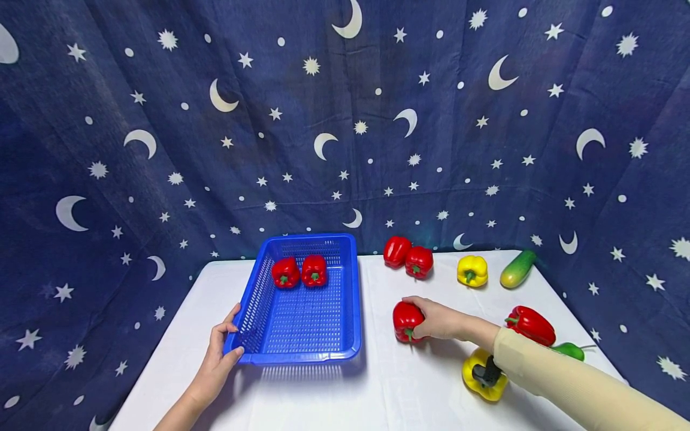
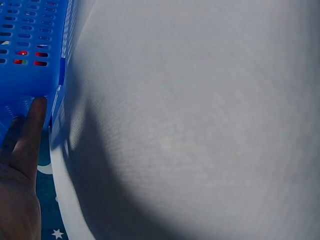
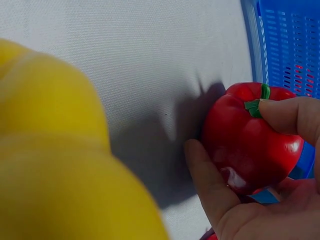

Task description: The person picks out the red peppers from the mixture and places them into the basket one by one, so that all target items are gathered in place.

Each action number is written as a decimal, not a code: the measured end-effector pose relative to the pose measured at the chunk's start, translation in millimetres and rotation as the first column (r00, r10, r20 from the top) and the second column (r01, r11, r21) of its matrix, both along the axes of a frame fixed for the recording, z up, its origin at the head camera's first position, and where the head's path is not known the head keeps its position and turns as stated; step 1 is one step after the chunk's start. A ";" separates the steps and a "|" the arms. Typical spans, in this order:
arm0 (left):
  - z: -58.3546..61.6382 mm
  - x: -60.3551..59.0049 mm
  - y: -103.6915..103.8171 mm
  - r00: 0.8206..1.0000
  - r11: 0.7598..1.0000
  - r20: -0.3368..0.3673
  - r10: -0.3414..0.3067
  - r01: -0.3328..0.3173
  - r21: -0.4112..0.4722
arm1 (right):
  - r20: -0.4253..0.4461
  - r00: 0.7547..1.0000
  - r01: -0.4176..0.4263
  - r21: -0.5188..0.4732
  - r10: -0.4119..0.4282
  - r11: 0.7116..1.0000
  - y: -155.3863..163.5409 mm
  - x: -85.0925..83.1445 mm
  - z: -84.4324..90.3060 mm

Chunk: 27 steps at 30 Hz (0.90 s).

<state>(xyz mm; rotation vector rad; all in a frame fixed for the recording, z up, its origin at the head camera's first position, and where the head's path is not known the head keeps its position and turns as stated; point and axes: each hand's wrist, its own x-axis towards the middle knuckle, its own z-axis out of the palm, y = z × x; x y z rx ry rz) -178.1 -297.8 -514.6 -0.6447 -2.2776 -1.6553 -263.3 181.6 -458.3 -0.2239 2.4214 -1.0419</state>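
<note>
My right hand [image 1: 439, 320] grips a red bell pepper [image 1: 405, 322] to the right of the basket. In the right wrist view, the thumb [image 3: 282, 112] lies by its green stem and the fingers curl round its side. I cannot tell whether this pepper touches the cloth. A blue plastic basket [image 1: 338, 357] stands left of centre, holding two red bell peppers [image 1: 314, 270] at its far end. At its near left corner my left hand [image 1: 217, 359] holds the rim, thumb at the front edge and fingers along the left side.
Behind the right hand lie two red bell peppers [image 1: 397, 251], a yellow bell pepper [image 1: 472, 271] and a green-yellow cucumber-like vegetable [image 1: 517, 269]. Near the right forearm are another yellow pepper [image 1: 475, 376], a red pepper [image 1: 533, 325] and a green pepper [image 1: 570, 351]. A starry curtain [image 1: 345, 149] hangs behind the table.
</note>
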 end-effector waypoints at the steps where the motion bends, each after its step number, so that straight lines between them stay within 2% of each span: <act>1: -0.1 -0.1 0.0 1.000 1.000 0.000 0.003 -0.003 -0.004 | -0.002 1.000 -0.001 0.004 0.001 1.000 0.1 -0.2 0.0; 13: 3.8 0.2 2.1 1.000 1.000 0.012 0.009 -0.008 -0.020 | -0.019 1.000 -0.007 0.014 0.007 1.000 -0.1 -3.1 -1.5; 27: 2.6 0.9 0.3 1.000 1.000 0.016 0.016 -0.015 -0.023 | -0.023 1.000 0.006 0.007 -0.006 1.000 -1.7 -3.7 -4.0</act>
